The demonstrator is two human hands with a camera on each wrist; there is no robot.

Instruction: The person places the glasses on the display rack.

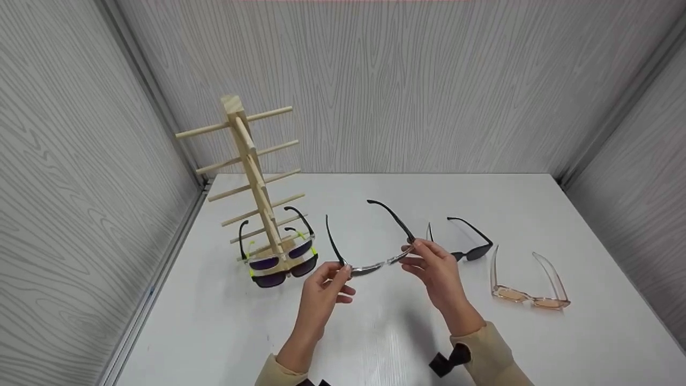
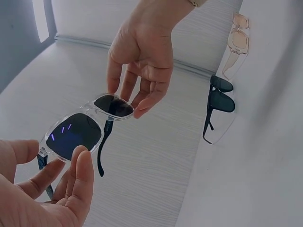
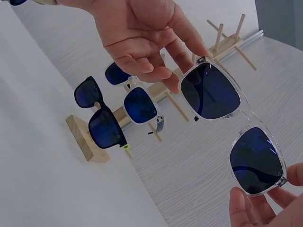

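Both hands hold one pair of sunglasses (image 1: 367, 271) up above the table, its clear frame carrying dark lenses and black temples. My left hand (image 1: 321, 292) pinches the frame's left corner by the hinge between thumb and fingers. At the opposite corner, my right hand (image 1: 440, 273) grips the frame near its hinge. The temples are unfolded and point away from me in the head view. Dark bluish lenses (image 3: 210, 92) face the right wrist camera, with the clear bridge between them.
A wooden display stand (image 1: 262, 198) with pegs rises at left. Low on it hang clear-framed sunglasses (image 1: 264, 263) above black sunglasses (image 1: 269, 280) with yellow-green temples. Black sunglasses (image 1: 478, 252) and peach see-through sunglasses (image 1: 550, 303) lie on the white table (image 1: 600, 343) at right.
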